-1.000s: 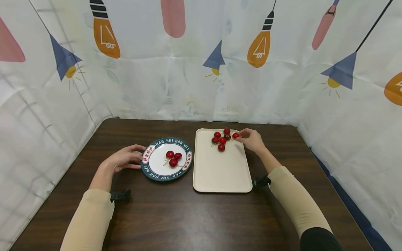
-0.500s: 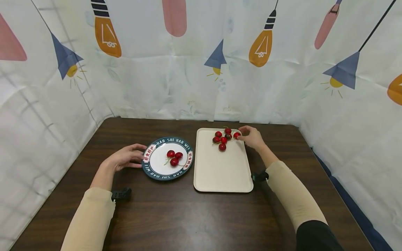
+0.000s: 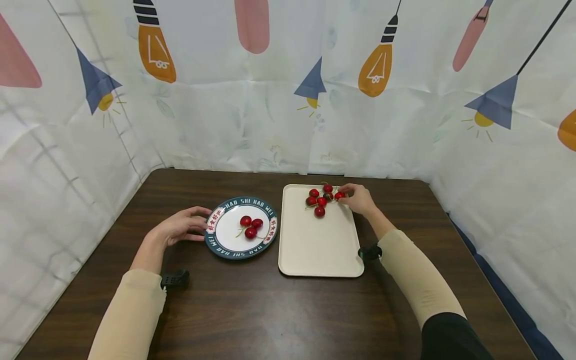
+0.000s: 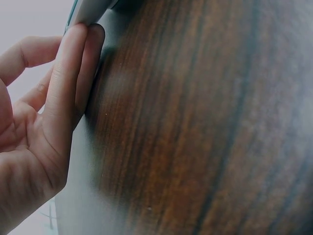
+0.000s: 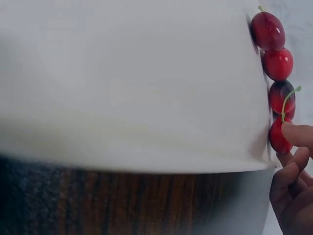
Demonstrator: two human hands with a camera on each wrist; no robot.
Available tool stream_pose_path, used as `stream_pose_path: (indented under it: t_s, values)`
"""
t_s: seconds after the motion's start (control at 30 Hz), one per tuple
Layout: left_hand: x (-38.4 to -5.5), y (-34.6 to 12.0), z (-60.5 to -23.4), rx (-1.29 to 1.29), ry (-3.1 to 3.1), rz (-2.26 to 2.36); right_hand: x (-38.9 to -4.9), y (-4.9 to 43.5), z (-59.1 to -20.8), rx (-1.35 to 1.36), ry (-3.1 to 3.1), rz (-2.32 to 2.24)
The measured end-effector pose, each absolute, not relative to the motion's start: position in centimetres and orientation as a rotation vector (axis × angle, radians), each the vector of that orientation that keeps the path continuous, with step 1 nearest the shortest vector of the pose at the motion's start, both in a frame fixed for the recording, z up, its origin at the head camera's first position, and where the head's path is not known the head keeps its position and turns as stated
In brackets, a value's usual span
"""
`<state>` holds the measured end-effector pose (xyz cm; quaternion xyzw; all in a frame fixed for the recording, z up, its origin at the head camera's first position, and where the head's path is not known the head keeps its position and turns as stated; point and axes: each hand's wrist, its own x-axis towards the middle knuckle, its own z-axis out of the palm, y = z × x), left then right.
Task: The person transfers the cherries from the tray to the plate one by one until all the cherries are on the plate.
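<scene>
My left hand (image 3: 182,227) touches the left rim of a round plate (image 3: 240,254) with a dark teal border, its fingers loosely bent. Its fingertips meet the plate's edge in the left wrist view. Three red cherries (image 3: 250,233) with stems lie on the plate. To the right, a cream rectangular tray (image 3: 319,250) bears several cherries (image 3: 319,212) clustered near its far edge. At the tray's far right corner my right hand (image 3: 358,200) pinches one cherry (image 5: 279,134) between thumb and finger; its green stem shows in the right wrist view. The cherry is still among the others.
Plate and tray stand side by side on a dark brown wooden table (image 3: 225,310), with a narrow gap between them. A patterned white curtain (image 3: 279,130) hangs behind the table and along both sides.
My right hand has shifted slightly left, and its fingers have come closer round the corner cherry. My left hand has stayed at the plate's rim. The view has drifted slightly.
</scene>
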<state>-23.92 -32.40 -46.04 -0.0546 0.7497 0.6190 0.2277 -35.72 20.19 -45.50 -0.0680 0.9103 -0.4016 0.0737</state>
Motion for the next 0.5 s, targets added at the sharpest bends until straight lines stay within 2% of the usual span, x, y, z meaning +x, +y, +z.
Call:
stream_pose_path:
  t_s: [0.5]
  values:
    - [-23.82, -32.3, -45.91, -0.165, 2.078, 1.692, -35.19, 20.32, -44.86, -0.272, 2.793, -1.191]
